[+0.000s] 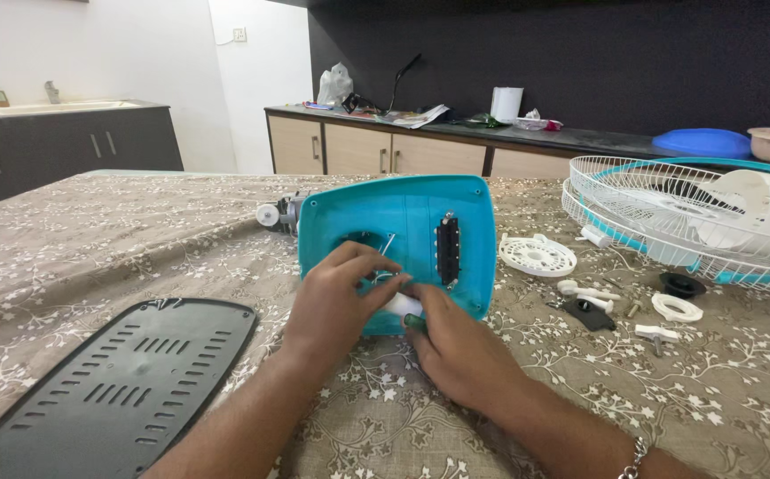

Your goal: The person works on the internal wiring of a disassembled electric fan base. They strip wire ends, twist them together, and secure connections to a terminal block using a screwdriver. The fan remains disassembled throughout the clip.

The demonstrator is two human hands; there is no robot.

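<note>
1. Tabletop (92, 239): covered by a beige floral cloth; it carries the parts of a dismantled fan, spread from left to right.
2. Wire fan guards (669, 222): two white grilles with turquoise rims, lying stacked at the right edge, off the fan body. A white rounded part rests on them; what lies beneath it cannot be made out.
3. Black vented cover plate (128, 381): detached, lying flat at lower left, well apart from the housing.
4. Turquoise housing (403, 226): stands open-side toward the viewer at the centre of the tabletop. As a container it shows a black switch block (448, 251), thin wires and a dark round opening; a grey motor end (278, 214) protrudes at its upper left. Judged from the removed cover and guards, disassembly is well advanced, and work inside the housing is in hand.
5. Left hand (336, 302): fingers curled at the lower inside edge of the housing, pinching near the wires; exactly what they hold cannot be told.
6. Right hand (460, 350): grip closed on a green-handled tool (414, 323), apparently a screwdriver, its tip hidden by a small white part (400, 305).
7. Loose small parts (598, 306): white slotted disc, rings, knobs and screws, scattered right of the housing.
</note>
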